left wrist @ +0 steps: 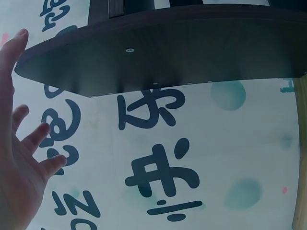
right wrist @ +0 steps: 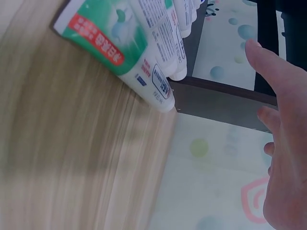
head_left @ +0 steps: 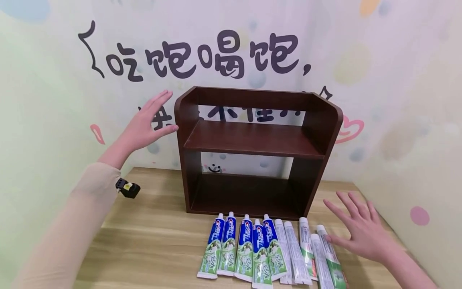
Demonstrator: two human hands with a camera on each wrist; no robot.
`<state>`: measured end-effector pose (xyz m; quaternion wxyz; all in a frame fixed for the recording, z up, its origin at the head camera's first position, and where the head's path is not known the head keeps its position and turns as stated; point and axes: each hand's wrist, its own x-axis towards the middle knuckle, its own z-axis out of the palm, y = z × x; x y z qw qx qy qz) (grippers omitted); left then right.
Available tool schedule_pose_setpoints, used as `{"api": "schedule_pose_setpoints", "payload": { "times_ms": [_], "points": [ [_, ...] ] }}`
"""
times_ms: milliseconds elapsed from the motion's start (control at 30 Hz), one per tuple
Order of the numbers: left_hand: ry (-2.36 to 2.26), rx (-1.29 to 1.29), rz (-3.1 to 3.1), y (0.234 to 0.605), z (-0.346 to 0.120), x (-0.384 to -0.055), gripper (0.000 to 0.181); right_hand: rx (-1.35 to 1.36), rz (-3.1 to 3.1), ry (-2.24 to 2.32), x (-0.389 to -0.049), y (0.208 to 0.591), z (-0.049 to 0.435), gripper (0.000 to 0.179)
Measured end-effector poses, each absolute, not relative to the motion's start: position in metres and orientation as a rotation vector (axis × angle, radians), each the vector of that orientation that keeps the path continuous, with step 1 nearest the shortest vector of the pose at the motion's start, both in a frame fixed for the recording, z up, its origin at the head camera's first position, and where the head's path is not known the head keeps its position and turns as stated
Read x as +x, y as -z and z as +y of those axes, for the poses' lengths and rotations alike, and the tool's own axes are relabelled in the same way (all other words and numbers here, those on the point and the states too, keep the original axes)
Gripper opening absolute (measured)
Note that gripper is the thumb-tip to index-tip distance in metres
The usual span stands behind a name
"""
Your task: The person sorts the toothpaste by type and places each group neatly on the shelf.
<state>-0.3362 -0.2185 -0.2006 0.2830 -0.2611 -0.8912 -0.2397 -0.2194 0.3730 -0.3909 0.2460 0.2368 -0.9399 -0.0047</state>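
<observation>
A dark brown two-tier wooden shelf point(head_left: 252, 138) stands upright on the table, both tiers bare. My left hand point(head_left: 140, 126) is raised beside its upper left side, fingers extended and holding nothing; whether the thumb touches the panel I cannot tell. In front of the shelf lies a row of toothpaste tubes, caps toward it: several blue-and-green tubes point(head_left: 245, 249) on the left, several white-and-green ones point(head_left: 335, 263) on the right, some showing their printed backs. My right hand point(head_left: 364, 233) hovers with spread fingers just right of the row, apart from the tubes in the right wrist view.
The light wood table point(head_left: 155, 237) runs back to a wall point(head_left: 216, 24) printed with large dark characters and pastel dots. Side walls close in the left and right. A small black camera point(head_left: 128, 188) is strapped at my left wrist.
</observation>
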Motion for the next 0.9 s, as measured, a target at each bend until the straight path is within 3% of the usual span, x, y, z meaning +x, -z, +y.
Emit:
{"api": "schedule_pose_setpoints", "payload": {
  "times_ms": [700, 900],
  "points": [
    [0.949, -0.775, -2.343, 0.188, -0.203, -0.360, 0.080, 0.625, -2.676, -0.164, -0.209, 0.400, 0.363, 0.090],
    [1.057, -0.817, -2.363, 0.187, -0.199, -0.360, 0.066, 0.574, -2.739, -0.213, -0.204, 0.405, 0.364, 0.090]
  ]
}}
